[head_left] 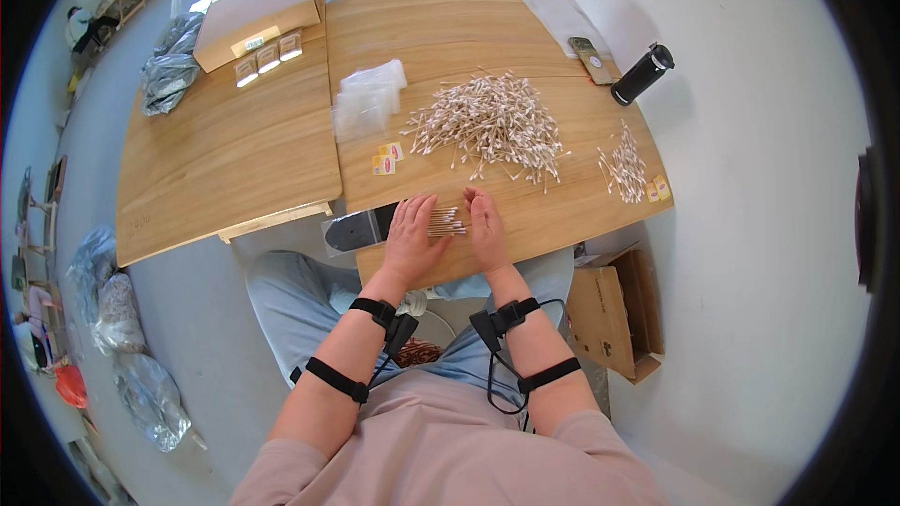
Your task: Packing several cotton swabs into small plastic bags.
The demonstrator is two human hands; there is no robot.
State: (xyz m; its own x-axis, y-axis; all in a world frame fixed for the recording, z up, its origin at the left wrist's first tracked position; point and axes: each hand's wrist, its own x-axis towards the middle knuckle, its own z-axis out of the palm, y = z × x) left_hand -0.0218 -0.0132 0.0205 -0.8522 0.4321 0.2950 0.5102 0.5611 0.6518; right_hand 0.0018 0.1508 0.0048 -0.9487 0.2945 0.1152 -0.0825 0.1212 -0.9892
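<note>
On the near edge of the table, a bundle of cotton swabs [446, 222] lies side by side with tips pointing right. My left hand [410, 232] is closed over its left part, thumb on the near side, fingers on the far side. Just right of the tips stands my right hand [486, 228], fingers stretched and slightly curved, holding nothing. From under my left hand a black flat piece in a clear sleeve [354, 231] sticks out to the left. Beyond my hands spreads a large loose heap of cotton swabs [492, 122].
Clear bags [367, 98] and small yellow-white cards [384, 164] lie left of the heap. A smaller swab pile [623, 167], a black bottle [642, 74] and a phone [589, 60] are at right. A cardboard box [262, 19] stands far left; an open carton [605, 319] sits below the table.
</note>
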